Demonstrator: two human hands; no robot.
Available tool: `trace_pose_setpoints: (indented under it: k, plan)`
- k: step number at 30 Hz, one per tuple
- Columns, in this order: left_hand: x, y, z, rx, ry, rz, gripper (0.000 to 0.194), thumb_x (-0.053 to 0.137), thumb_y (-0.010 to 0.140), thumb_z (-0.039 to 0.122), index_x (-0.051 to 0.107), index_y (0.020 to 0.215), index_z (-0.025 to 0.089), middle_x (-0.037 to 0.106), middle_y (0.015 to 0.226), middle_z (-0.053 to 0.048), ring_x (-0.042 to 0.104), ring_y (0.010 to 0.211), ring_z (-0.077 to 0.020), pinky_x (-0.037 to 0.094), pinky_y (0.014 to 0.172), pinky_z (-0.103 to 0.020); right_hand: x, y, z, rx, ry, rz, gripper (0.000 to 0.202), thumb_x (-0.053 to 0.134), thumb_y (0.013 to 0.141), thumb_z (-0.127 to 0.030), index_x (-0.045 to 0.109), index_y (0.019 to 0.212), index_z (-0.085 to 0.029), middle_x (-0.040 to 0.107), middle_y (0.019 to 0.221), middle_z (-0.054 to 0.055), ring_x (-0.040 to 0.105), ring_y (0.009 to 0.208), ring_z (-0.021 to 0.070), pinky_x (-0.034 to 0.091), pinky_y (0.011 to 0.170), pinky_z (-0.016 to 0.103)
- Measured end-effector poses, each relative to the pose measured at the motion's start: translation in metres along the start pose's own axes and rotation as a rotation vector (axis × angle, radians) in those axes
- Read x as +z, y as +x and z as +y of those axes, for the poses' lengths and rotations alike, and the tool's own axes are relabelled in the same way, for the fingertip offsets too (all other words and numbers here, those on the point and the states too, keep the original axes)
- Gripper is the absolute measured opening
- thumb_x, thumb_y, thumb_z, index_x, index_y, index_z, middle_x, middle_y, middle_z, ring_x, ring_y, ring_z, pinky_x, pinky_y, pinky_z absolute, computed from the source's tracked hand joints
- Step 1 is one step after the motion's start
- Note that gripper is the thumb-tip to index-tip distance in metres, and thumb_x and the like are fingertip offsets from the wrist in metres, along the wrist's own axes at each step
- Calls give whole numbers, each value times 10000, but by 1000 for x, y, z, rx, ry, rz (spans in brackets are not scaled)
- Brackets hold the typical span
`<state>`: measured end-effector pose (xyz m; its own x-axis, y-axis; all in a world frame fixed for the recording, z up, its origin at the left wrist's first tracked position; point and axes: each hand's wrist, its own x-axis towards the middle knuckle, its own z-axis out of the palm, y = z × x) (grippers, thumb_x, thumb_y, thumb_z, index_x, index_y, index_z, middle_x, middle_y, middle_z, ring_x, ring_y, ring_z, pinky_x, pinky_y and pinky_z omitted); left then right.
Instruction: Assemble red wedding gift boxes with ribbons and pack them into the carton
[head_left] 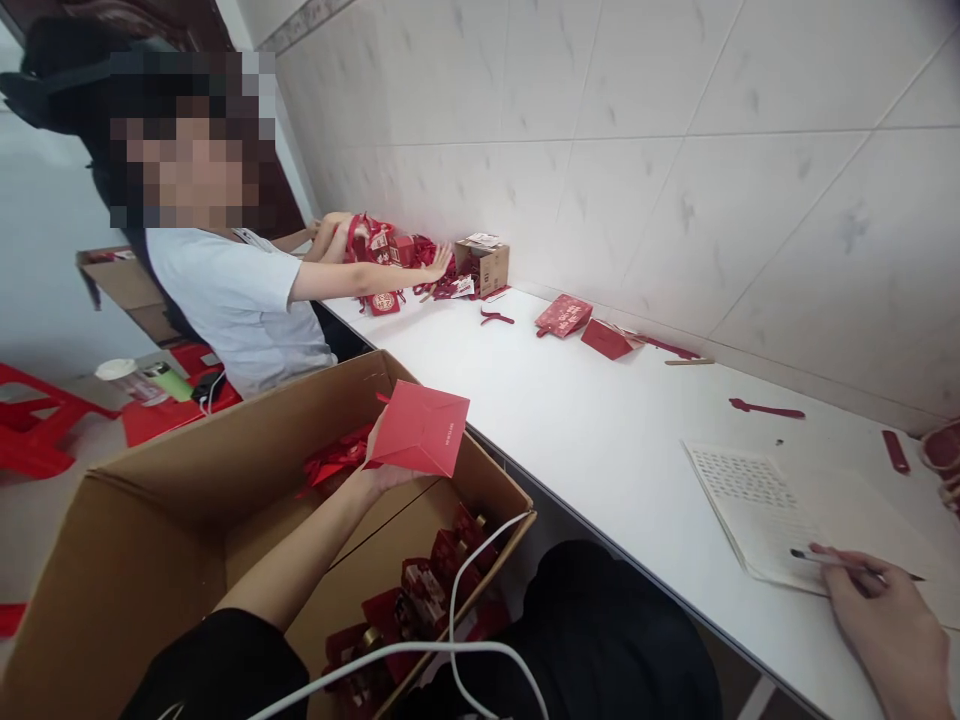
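Note:
My left hand [390, 474] is closed around a red paper gift box [421, 428], with its folded base facing me. It holds the gift box above a large open cardboard carton [172, 500]. Inside the carton, several red decorated gift boxes [424, 595] stand along the near side, and more red pieces [334, 460] lie at the far side, partly behind my hand. At the lower right, my right hand [885, 620] grips a pen [832, 560] over an open notebook [750, 510] with rows of handwriting on its left page.
A co-worker [232, 290] reaches over the white table [600, 420] towards red boxes and ribbons beside a small carton [491, 268]. Red boxes [564, 315] and strips [765, 408] lie along the wall. A white cable [450, 645] crosses the big carton. Another person's fingers [951, 490] show at the right edge.

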<state>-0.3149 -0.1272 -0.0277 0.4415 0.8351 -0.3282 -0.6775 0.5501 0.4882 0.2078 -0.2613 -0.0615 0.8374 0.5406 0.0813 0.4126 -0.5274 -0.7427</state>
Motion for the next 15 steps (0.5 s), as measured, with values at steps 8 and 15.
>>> trace_pose_setpoints:
  k: [8, 15]
  plan:
    - [-53, 1, -12, -79, 68, 294, 526, 466, 806, 526, 475, 1172, 148, 668, 884, -130, 637, 829, -309, 458, 809, -484, -2, 0, -1, 53, -19, -21, 191, 511, 477, -306, 467, 661, -330, 668, 884, 126, 547, 1066, 329, 409, 827, 483]
    - [-103, -21, -17, -47, -39, 338, 572, 492, 758, 541, 467, 1175, 152, 666, 915, -139, 640, 814, -307, 479, 733, -453, -1, -2, 1, 25, -37, 6, 167, 503, 476, -307, 457, 632, -342, 662, 863, 142, 548, 1057, 335, 409, 762, 494]
